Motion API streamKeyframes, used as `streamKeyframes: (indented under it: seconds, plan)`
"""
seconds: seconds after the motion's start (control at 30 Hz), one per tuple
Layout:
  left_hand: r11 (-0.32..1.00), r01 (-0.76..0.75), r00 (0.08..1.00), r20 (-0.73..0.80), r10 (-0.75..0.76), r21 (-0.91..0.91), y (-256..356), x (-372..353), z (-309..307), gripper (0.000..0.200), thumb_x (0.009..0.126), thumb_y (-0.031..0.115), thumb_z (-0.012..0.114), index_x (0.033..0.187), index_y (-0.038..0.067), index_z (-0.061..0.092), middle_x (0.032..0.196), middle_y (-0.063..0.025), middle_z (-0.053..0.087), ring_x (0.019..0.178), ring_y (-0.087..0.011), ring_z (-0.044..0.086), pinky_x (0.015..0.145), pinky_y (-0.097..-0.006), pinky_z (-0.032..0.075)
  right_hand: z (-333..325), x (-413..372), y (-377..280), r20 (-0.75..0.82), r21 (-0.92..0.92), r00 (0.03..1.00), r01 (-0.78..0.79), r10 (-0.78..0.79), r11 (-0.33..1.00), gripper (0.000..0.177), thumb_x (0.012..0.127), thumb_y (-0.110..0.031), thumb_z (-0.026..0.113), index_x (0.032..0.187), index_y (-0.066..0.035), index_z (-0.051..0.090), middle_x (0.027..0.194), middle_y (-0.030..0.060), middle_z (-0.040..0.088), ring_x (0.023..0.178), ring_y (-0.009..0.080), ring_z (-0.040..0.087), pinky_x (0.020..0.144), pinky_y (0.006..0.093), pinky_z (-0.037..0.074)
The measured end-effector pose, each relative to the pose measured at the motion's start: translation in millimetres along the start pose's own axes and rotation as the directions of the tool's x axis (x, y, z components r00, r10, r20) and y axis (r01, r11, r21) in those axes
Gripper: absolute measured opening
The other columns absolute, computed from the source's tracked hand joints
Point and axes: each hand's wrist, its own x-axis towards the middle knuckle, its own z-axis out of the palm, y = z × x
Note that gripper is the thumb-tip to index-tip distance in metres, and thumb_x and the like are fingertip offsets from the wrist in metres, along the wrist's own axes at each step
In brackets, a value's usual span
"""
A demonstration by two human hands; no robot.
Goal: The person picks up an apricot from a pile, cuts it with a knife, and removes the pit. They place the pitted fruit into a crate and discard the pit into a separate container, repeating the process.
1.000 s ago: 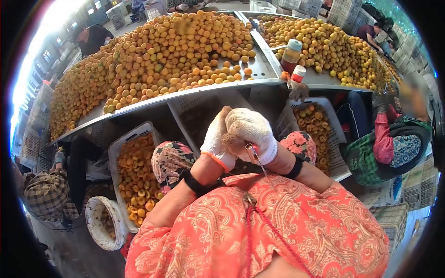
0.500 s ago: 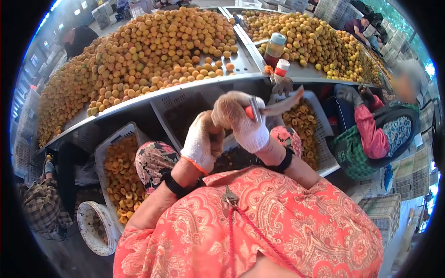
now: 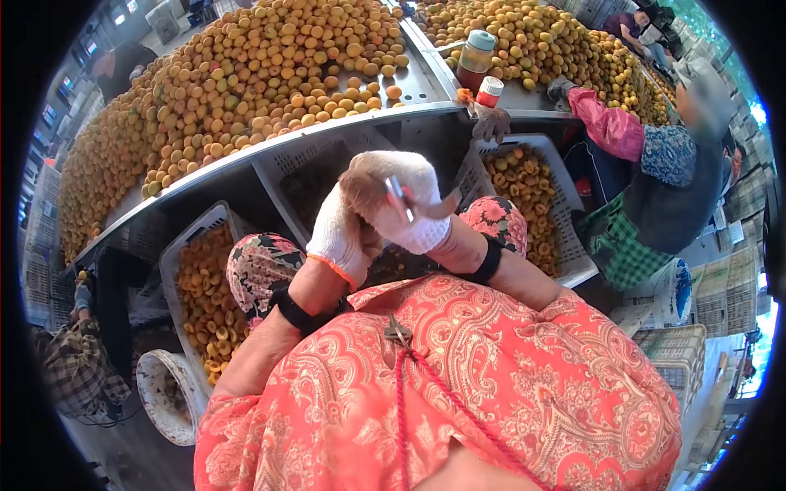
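Both hands wear white knitted gloves with brown-stained fingers and meet in front of my chest. My right hand is closed around a small knife with a red and metal handle. Its curved blade, smeared by motion, points to the right. My left hand is curled up against the right one, and whatever its fingers hold is hidden. Below the hands lies a dark, partly hidden container. A crate of halved apricots stands left of my knees, and another crate of halves stands to the right.
Whole apricots are heaped on the metal table ahead. A jar and a red bottle with a white cap stand near its edge. A white bucket is at lower left. A co-worker sits at right.
My hands have shifted slightly left and the knife has turned in the right hand. The co-worker at right has leaned forward and reached an arm to the apricots on the table.
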Motion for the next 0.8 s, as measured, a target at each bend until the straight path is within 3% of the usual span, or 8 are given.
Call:
streamKeyframes:
  seconds: [0.1,0.2,0.3,0.37,0.53,0.67,0.73,0.8]
  plan:
    - [0.998,0.006,0.985,0.174,-0.016,0.055,-1.1,17.7,-17.4,0.026,0.093,0.047,0.055,0.080,0.025,0.053,0.060,0.0108,0.043,0.039,-0.0054,0.033,0.039,-0.0225,0.018,-1.2,-0.1,8.6,-0.032,-0.022,0.999,-0.010,0.009,1.000,0.030,0.094,-0.020,0.066,0.071,-0.003,0.057,0.059,0.0085,0.051,0.050,0.0188,0.043,0.048,0.0323,0.039]
    - [0.987,-0.073,0.983,0.179,0.046,0.146,-3.1,13.8,-16.9,0.020,0.097,0.040,0.050,0.096,0.020,0.054,0.061,0.0057,0.046,0.040,-0.0071,0.034,0.037,-0.0230,0.020,-5.2,0.6,9.1,-0.088,0.392,0.921,-0.319,0.380,0.863,0.022,0.094,-0.017,0.066,0.079,-0.002,0.063,0.064,-0.0047,0.054,0.061,0.0026,0.044,0.048,0.0250,0.039]
    - [0.963,-0.161,0.968,0.226,0.111,0.217,-8.0,9.4,-18.9,0.023,0.101,0.033,0.046,0.111,0.013,0.050,0.063,0.0011,0.047,0.039,-0.0082,0.035,0.035,-0.0243,0.023,-14.0,-2.6,26.9,0.014,0.596,0.900,-0.358,0.436,0.719,0.022,0.096,-0.017,0.065,0.109,0.001,0.063,0.082,0.0040,0.064,0.070,0.0136,0.063,0.062,0.0270,0.053]
    - [0.935,-0.231,0.949,0.273,0.156,0.270,-11.8,11.3,-23.5,0.026,0.100,0.034,0.048,0.113,0.012,0.051,0.065,0.0004,0.048,0.039,-0.0084,0.035,0.034,-0.0240,0.024,-14.3,-0.9,25.7,0.001,0.640,0.885,-0.359,0.466,0.680,0.023,0.095,-0.017,0.066,0.110,0.000,0.062,0.079,0.0032,0.062,0.065,0.0135,0.061,0.057,0.0274,0.051]
    - [0.908,-0.279,0.938,0.294,0.186,0.314,-16.5,2.5,-22.9,0.025,0.093,0.038,0.055,0.102,0.015,0.051,0.062,0.0011,0.045,0.041,-0.0076,0.034,0.037,-0.0232,0.024,-18.9,8.5,23.2,0.104,0.731,0.821,-0.446,0.561,0.517,0.031,0.098,-0.025,0.061,0.073,-0.009,0.052,0.056,-0.0009,0.044,0.045,0.0107,0.041,0.041,0.0277,0.032]
    - [0.853,-0.392,0.904,0.319,0.286,0.346,-18.7,2.1,-21.8,0.025,0.093,0.037,0.054,0.105,0.015,0.052,0.063,0.0008,0.045,0.045,-0.0073,0.034,0.039,-0.0226,0.026,-21.8,10.9,26.7,0.148,0.812,0.765,-0.456,0.627,0.365,0.042,0.099,-0.030,0.059,0.064,-0.013,0.041,0.050,-0.0022,0.035,0.041,0.0111,0.034,0.041,0.0280,0.026]
    - [0.843,-0.405,0.899,0.320,0.298,0.354,-16.9,1.0,-20.6,0.025,0.093,0.037,0.054,0.105,0.014,0.052,0.064,0.0007,0.045,0.045,-0.0075,0.033,0.040,-0.0226,0.026,-23.4,11.4,30.9,0.214,0.866,0.804,-0.419,0.555,0.274,0.031,0.098,-0.027,0.060,0.074,-0.009,0.056,0.057,0.0004,0.051,0.045,0.0123,0.048,0.042,0.0279,0.036]
    - [0.830,-0.417,0.896,0.320,0.307,0.370,-11.6,1.1,-20.5,0.025,0.093,0.036,0.054,0.106,0.014,0.052,0.064,0.0006,0.046,0.046,-0.0077,0.033,0.041,-0.0227,0.026,-19.0,16.4,22.4,0.105,0.834,0.792,-0.400,0.602,0.381,0.038,0.099,-0.032,0.059,0.069,-0.011,0.048,0.054,-0.0015,0.041,0.043,0.0113,0.040,0.041,0.0280,0.030]
